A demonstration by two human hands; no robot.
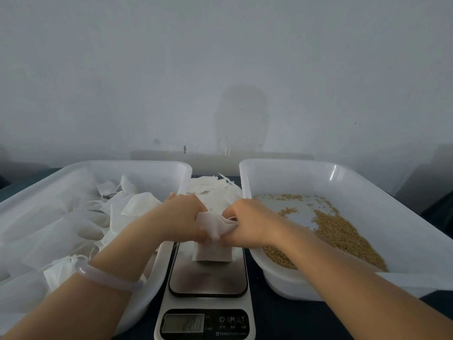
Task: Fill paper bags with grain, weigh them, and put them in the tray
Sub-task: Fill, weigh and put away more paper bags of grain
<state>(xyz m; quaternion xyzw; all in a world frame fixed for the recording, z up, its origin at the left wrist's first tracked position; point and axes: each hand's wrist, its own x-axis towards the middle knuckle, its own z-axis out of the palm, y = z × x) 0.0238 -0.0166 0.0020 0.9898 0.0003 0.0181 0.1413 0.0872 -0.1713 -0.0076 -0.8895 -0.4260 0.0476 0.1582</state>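
**Closing the bag on the scale**

Step in hand, as judged: gathering shut the mouth of the paper bag (213, 253). To do it well, pull evenly from both sides, keep the bag upright, and let go fully before reading the display (182, 323), whose figures are blurred. The left hand (182, 217) and right hand (247, 224) have their fingers curled tight, pinching the bag's crumpled top between them. Directly below the grip, the bag's body stands on the scale (208, 283). The tray (122, 163) of bags lies left of the grip and the grain (338, 229) right of it.
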